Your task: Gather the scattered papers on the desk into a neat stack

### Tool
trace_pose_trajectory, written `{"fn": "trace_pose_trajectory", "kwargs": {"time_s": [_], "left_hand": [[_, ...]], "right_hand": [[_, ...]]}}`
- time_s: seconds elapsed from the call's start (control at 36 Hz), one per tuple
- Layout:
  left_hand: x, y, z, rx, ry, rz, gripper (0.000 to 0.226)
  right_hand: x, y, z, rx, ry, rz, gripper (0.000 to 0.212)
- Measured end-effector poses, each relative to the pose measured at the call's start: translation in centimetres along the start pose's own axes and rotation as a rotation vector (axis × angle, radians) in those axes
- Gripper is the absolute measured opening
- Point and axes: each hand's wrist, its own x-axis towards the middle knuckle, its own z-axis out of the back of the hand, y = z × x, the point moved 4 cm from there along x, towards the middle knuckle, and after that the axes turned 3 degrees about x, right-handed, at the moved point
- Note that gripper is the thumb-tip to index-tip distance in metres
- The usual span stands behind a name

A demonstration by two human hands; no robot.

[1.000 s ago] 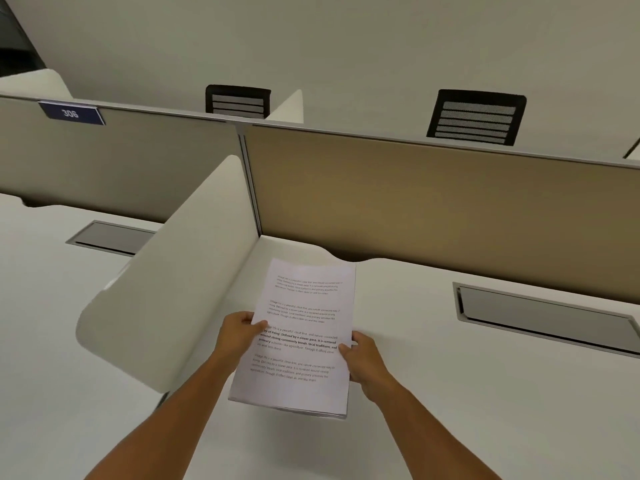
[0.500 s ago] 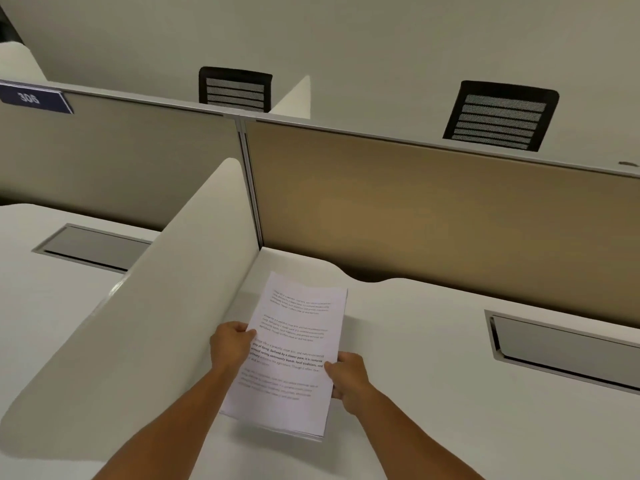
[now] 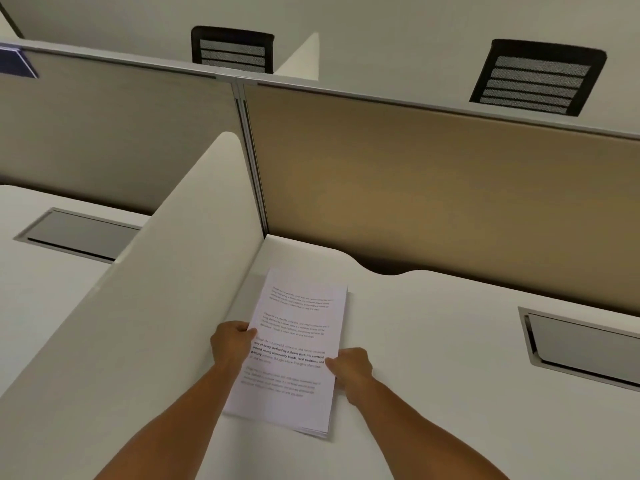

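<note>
A stack of white printed papers [image 3: 298, 327] lies lengthwise near the left side of the white desk [image 3: 433, 358], close to the side divider. Several sheet edges show at its near right corner. My left hand [image 3: 232, 346] grips the stack's left edge, thumb on top of the page. My right hand [image 3: 351, 370] grips the right edge a little nearer to me. The stack sits low, at or just above the desk surface; I cannot tell whether its near end touches.
A white curved side divider [image 3: 166, 282] rises immediately left of the stack. A tan partition panel [image 3: 433, 188] closes the back of the desk. A grey cable hatch [image 3: 581, 348] is set into the desk at right. Another hatch [image 3: 79, 233] lies in the neighbouring desk.
Both hands have carried the stack down and to the left, toward the side divider. The far end that was raised now lies low over the desk.
</note>
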Motion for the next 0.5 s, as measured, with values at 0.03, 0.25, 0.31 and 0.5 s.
{"fn": "trace_pose_trajectory", "kwargs": {"time_s": [0.03, 0.25, 0.31, 0.5], "left_hand": [[0.2, 0.2, -0.1, -0.006, 0.0, 0.007, 0.007], [-0.2, 0.6, -0.3, 0.055, -0.037, -0.029, 0.005], [-0.3, 0.6, -0.4, 0.103, -0.065, -0.066, 0.037], [-1.3, -0.7, 0.7, 0.281, -0.012, -0.203, 0.025]], "right_hand": [[0.2, -0.2, 0.0, -0.002, -0.01, -0.005, 0.008], [-0.1, 0.7, 0.2, -0.259, -0.114, 0.071, 0.01], [-0.6, 1.3, 0.3, -0.369, -0.12, 0.115, 0.01], [-2.3, 2.1, 1.7, -0.55, -0.061, 0.193, 0.024]]}}
